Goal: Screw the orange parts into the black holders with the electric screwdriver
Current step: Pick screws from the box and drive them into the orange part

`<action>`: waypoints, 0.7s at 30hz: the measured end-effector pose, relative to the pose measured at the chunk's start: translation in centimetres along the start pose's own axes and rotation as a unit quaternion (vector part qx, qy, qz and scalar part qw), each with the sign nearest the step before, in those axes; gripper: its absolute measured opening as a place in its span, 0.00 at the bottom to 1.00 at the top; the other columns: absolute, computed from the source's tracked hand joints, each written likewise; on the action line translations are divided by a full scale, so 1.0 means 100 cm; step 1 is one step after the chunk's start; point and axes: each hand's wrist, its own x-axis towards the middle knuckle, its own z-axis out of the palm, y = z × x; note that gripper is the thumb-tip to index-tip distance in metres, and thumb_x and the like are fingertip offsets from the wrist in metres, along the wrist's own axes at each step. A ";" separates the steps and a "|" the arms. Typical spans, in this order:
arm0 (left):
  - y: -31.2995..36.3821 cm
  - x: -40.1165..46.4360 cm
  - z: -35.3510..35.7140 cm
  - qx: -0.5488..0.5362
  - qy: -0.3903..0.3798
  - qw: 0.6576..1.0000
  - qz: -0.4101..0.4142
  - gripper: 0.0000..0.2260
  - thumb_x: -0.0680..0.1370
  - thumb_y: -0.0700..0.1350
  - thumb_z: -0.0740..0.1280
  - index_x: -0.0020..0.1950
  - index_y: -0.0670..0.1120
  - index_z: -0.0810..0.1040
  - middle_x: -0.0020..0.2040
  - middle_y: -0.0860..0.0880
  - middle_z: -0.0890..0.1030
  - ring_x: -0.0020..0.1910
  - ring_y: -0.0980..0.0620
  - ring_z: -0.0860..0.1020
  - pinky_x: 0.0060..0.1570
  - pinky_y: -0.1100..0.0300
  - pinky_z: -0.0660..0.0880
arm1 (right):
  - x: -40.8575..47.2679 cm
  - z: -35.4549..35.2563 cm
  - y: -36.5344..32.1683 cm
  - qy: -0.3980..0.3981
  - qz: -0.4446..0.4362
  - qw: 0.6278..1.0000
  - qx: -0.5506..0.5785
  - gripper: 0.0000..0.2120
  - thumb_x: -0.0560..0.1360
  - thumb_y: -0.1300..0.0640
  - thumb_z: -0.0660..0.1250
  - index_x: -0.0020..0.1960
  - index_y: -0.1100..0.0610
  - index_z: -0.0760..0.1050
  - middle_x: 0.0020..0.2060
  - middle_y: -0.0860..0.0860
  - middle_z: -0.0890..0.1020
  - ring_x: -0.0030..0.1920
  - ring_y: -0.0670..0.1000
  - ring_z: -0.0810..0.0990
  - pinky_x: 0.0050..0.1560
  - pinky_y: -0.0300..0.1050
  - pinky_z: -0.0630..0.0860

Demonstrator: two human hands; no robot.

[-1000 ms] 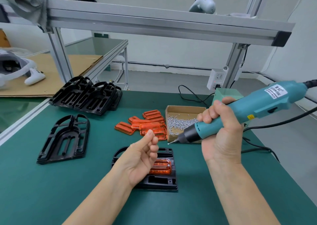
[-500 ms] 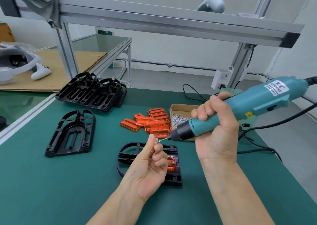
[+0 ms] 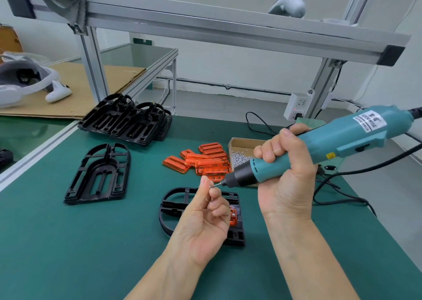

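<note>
The left hand (image 3: 203,226) is raised over the nearest holder (image 3: 170,210), thumb and forefinger pinching a small screw (image 3: 212,186), the other fingers curled in. The right hand (image 3: 285,174) is wrapped round the teal screwdriver (image 3: 319,146), which lies nearly level, its bit tip touching the screw's end. Under the left hand that holder lies flat on the green mat (image 3: 68,242) with one orange part (image 3: 233,216) seated in it, mostly hidden by the fingers

Left of it, apart, a second holder (image 3: 98,174) lies flat by itself. Farther back a heap of orange parts (image 3: 205,162) sits just beside a small cardboard box (image 3: 239,144) of silver screws (image 3: 238,158); about six parts can be counted, though they overlap and the number is unsure. The screws are too many and too small to count. At the far left of the mat, black holders are stacked in a leaning pile (image 3: 127,119); at least three, the exact number cannot be told

One black cable (image 3: 338,194) loops on the mat to the right. Beyond, an aluminium frame (image 3: 205,23) spans the bench, with one white controller (image 3: 288,3) on top and a white power socket (image 3: 296,105) on its right post. On cardboard (image 3: 75,89) at far left lie a headset (image 3: 20,82) and a second controller (image 3: 58,90)
</note>
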 end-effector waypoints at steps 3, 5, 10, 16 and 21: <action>-0.002 0.000 0.003 -0.004 0.016 1.000 0.021 0.05 0.65 0.43 0.72 0.33 0.43 0.78 0.28 0.50 0.73 0.22 0.57 0.66 0.19 0.68 0.66 | -0.002 -0.001 0.002 0.002 -0.013 1.000 0.000 0.08 0.72 0.65 0.62 0.44 0.53 0.68 0.26 0.46 0.67 0.25 0.46 0.67 0.33 0.40 0.71; -0.004 0.001 0.003 0.008 0.035 0.999 0.036 0.05 0.65 0.43 0.71 0.34 0.43 0.77 0.28 0.49 0.73 0.22 0.57 0.66 0.19 0.68 0.66 | -0.003 -0.001 0.005 0.003 -0.025 1.000 -0.010 0.08 0.72 0.66 0.61 0.44 0.54 0.68 0.26 0.46 0.67 0.25 0.46 0.68 0.32 0.40 0.71; -0.006 0.005 0.004 0.006 0.062 0.997 0.046 0.06 0.66 0.43 0.71 0.36 0.43 0.75 0.28 0.49 0.74 0.21 0.57 0.66 0.18 0.69 0.66 | -0.005 -0.001 0.011 0.016 -0.041 0.999 -0.011 0.08 0.72 0.66 0.61 0.45 0.54 0.67 0.26 0.46 0.67 0.25 0.46 0.67 0.32 0.40 0.71; -0.004 0.006 0.000 0.025 0.073 0.996 0.051 0.06 0.66 0.43 0.71 0.37 0.44 0.75 0.27 0.49 0.74 0.20 0.57 0.67 0.18 0.69 0.66 | -0.006 -0.004 0.016 0.016 -0.037 0.999 -0.023 0.08 0.72 0.66 0.61 0.45 0.54 0.68 0.26 0.46 0.67 0.25 0.46 0.67 0.33 0.40 0.71; -0.003 0.004 0.003 0.055 0.071 0.994 0.061 0.06 0.67 0.43 0.71 0.37 0.45 0.74 0.28 0.49 0.74 0.20 0.58 0.67 0.19 0.69 0.66 | -0.002 -0.005 0.014 0.021 -0.021 1.000 -0.006 0.08 0.72 0.66 0.61 0.45 0.53 0.68 0.25 0.46 0.67 0.25 0.46 0.67 0.32 0.40 0.70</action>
